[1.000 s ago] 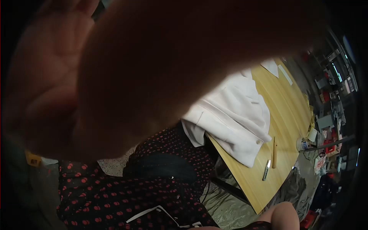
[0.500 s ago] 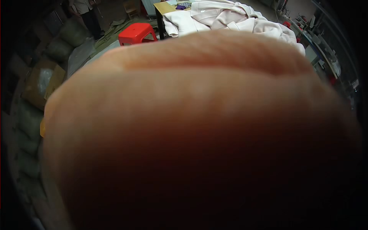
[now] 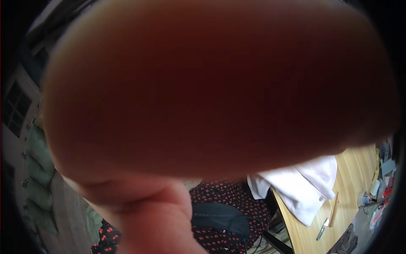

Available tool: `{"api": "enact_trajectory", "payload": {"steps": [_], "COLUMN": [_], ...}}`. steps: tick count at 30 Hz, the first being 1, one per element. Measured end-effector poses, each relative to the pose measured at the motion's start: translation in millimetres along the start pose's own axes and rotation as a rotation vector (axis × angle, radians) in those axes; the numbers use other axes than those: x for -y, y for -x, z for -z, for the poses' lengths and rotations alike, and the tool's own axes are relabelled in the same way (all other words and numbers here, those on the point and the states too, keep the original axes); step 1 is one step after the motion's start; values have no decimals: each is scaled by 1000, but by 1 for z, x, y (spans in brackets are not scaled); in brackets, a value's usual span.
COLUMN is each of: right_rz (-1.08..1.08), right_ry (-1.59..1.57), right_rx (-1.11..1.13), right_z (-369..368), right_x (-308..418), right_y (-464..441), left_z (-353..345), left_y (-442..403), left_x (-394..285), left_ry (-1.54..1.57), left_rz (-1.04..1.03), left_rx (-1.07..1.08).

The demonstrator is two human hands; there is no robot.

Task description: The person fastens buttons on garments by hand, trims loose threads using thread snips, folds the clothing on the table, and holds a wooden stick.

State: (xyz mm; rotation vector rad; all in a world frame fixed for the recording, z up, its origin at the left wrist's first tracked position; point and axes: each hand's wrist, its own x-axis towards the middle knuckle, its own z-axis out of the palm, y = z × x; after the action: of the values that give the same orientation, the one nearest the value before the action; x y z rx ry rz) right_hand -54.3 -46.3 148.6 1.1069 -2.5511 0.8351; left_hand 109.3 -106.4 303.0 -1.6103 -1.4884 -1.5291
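One of my hands [image 3: 211, 93], apparently the left, fills most of the head view. It is very close to the lens, dark and blurred. Its wrist or lower part comes up from the bottom left. The fingers cannot be made out, nor whether they hold anything. My other hand does not show. Below the hand at right, a white garment or cloth [image 3: 302, 190] lies over the edge of a wooden table [image 3: 357, 178]. Beside it are a thin wooden stick [image 3: 334, 210] and a slim pen-like tool [image 3: 323, 229] with a pale tip.
A black bag [image 3: 220, 218] rests against black clothing with red spots [image 3: 207, 192] below me. Several small items, among them a white bottle [image 3: 374, 187], stand past the table's right edge. Green padded seating [image 3: 39, 169] lines the left side.
The view has swung downward. The red stool and the standing person are out of view, while the tabletop, bag and spotted clothing now show. The hand still covers the lens.
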Motion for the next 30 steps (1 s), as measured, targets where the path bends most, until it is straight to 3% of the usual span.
{"api": "enact_trajectory", "payload": {"steps": [10, 12, 14, 16, 17, 22, 24, 26, 28, 30], "right_rz": [3, -30, -73, -109, -120, -100, -74, -50, -22, 3], "right_ry": [139, 163, 199, 219, 226, 222, 176, 120, 50, -36], "right_rx": [-151, -146, -121, -98, -87, -135, -223, -326, -438, -562], "right_z": [-14, -16, -17, -18, -19, -5, 13, 41, 80, 126], "right_x": [-14, -19, -26, -33, -36, -53, -53, -53, -44, -27], "right_y": [-173, -201, -223, -235, -239, -240, -230, -205, -168, -114], "left_z": [33, 31, 41, 65, 85, 196, 233, 281, 327, 352], "left_y": [30, 57, 87, 123, 143, 249, 264, 296, 314, 312], "left_x": [-6, 0, 2, 4, 3, -44, -80, -117, -162, -191], "left_ry": [-276, -494, -613, -604, -637, -819, -819, -922, -939, -1193], "left_rz": [234, 370, 669, 932, 936, 1049, 1311, 1380, 1380, 1298], "left_rx": [-142, -231, -298, -562, -643, -1053, -1225, -1413, -1456, -1505]}}
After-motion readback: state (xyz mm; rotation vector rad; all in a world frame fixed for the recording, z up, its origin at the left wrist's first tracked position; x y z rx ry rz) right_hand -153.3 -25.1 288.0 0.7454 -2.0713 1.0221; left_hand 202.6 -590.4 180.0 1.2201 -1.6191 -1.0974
